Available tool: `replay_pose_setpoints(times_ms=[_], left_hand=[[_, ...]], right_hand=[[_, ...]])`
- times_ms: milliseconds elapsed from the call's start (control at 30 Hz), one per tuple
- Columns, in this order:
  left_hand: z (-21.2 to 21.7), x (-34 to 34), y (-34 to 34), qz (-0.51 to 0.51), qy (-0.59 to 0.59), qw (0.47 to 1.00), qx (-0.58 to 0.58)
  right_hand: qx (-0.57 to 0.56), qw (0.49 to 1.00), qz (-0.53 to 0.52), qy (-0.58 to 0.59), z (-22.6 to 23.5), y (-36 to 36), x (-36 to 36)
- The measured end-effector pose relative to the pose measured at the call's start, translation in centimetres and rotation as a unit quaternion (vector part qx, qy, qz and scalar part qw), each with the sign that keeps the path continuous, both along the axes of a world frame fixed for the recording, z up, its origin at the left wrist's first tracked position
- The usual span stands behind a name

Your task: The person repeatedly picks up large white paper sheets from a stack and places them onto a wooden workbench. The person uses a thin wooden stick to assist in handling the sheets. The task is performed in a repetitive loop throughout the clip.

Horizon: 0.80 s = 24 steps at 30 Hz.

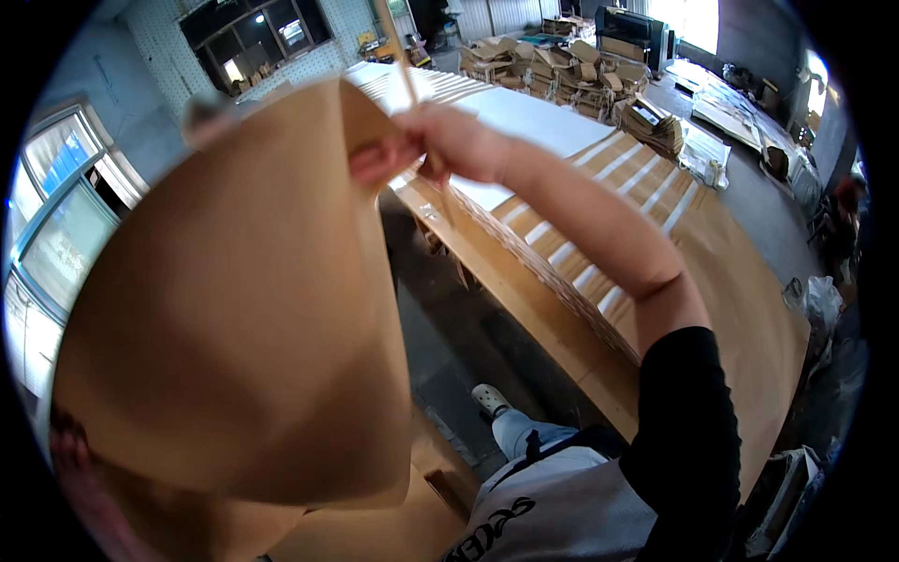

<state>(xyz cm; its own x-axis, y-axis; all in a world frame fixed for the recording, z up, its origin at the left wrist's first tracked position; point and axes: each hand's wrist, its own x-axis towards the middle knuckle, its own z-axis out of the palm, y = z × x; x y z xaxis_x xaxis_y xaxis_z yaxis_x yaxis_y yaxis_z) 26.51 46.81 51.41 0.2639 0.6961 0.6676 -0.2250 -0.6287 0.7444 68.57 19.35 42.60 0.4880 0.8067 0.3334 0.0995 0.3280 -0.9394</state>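
Observation:
A large sheet of brown kraft paper is raised in front of me, bowed and folded over at its upper right corner. My right hand is closed on that corner, arm stretched up and across, the fingers smeared by motion. A thin wooden stick rises right by this hand; whether the fingers also grip it, I cannot tell. Low at the left rim, my left hand is dim and partly cut off, its fingers curled round the sheet's lower left edge. The paper hides much of what lies behind it.
A long table to the right bears a thick stack of brown sheets with white strips, and white sheets farther along. Cardboard piles stand at the back. A blurred rounded shape shows behind the paper; windows line the left.

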Motion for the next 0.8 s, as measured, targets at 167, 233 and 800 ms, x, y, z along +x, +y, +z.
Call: replay_pose_setpoints(times_ms=[167, 233, 800], left_hand=[[1.8, 18.2, 7.5, -0.132, -0.016, 0.991, -0.014], [3.4, 25.3, 4.4, -0.202, -0.067, 0.976, -0.051], [2.1, 75.7, 4.9, -0.744, -0.154, 0.633, -0.147]], right_hand=[[-0.006, 0.976, -0.188, -0.111, 8.1, -1.2, 11.9], [0.006, 0.963, -0.245, -0.109, 10.7, -0.8, 17.3], [-0.086, 0.539, -0.747, -0.381, 15.0, -17.6, 32.5]])
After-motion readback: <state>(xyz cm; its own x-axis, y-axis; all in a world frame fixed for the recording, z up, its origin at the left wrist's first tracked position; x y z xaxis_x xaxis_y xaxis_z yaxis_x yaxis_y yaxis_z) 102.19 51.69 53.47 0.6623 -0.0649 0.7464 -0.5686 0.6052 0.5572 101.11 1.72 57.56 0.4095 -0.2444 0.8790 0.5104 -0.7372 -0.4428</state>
